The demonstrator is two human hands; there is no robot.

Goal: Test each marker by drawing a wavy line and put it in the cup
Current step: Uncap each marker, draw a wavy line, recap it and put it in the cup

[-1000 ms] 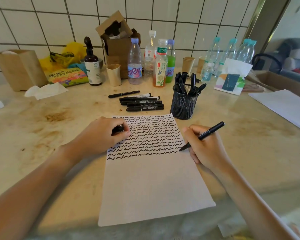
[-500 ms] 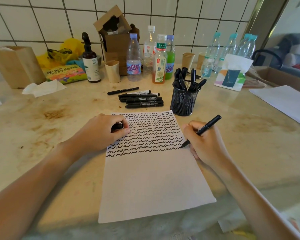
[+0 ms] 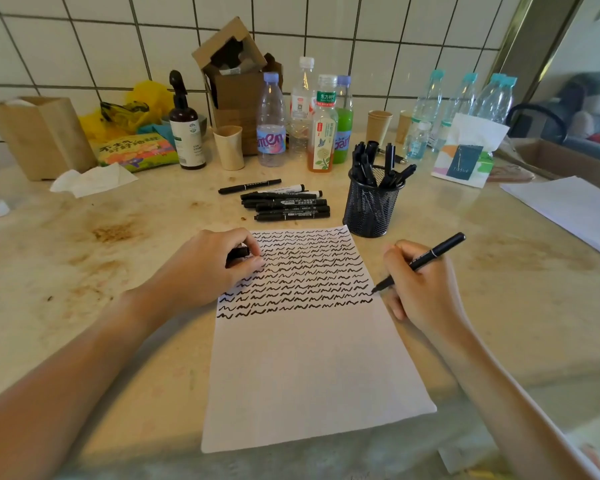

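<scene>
A stained countertop (image 3: pixel 84 244) is backed by white tiles. On it, a sheet of paper (image 3: pixel 309 368) is pinned by the left hand (image 3: pixel 205 268), which grips a black cap (image 3: pixel 238 252). A marker (image 3: pixel 420 261) is gripped by the right hand (image 3: pixel 420 289), tip at the sheet's right edge. Beyond the sheet stands the mesh cup (image 3: pixel 371 206).

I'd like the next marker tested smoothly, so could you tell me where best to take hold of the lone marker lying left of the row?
Pinch the lone marker at mid-barrel from above, fingers on its near and far sides. It lies flat, apart from the row of markers, so both sides look free.
</scene>
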